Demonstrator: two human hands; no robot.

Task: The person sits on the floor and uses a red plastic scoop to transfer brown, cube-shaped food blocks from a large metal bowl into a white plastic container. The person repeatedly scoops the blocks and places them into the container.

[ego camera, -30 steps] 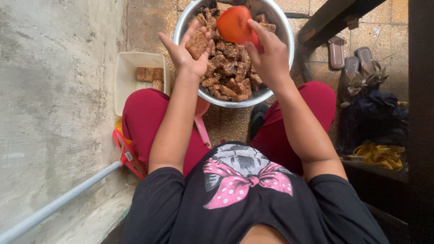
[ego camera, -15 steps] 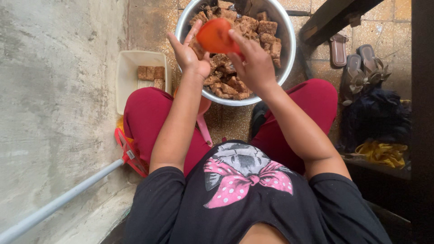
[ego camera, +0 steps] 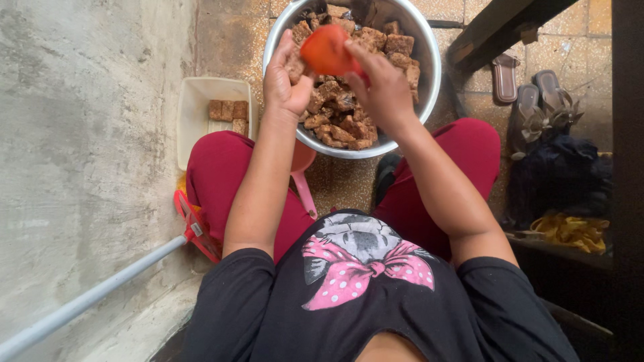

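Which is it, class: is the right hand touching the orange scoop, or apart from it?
Touching. The head view shows the right hand with its fingers wrapped over the orange scoop above the metal bowl.

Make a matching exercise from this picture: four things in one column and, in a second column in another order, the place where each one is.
Things
1. orange-red object
2. metal bowl
3. white tray
4. sandals

Places
A. on the tiled floor at the right, beside a dark beam
B. on the floor by the grey wall, with a few brown blocks in it
C. held between the left hand and the right hand, above the bowl
D. on the floor in front of the knees, full of brown chunks

Pairs: 1-C, 2-D, 3-B, 4-A
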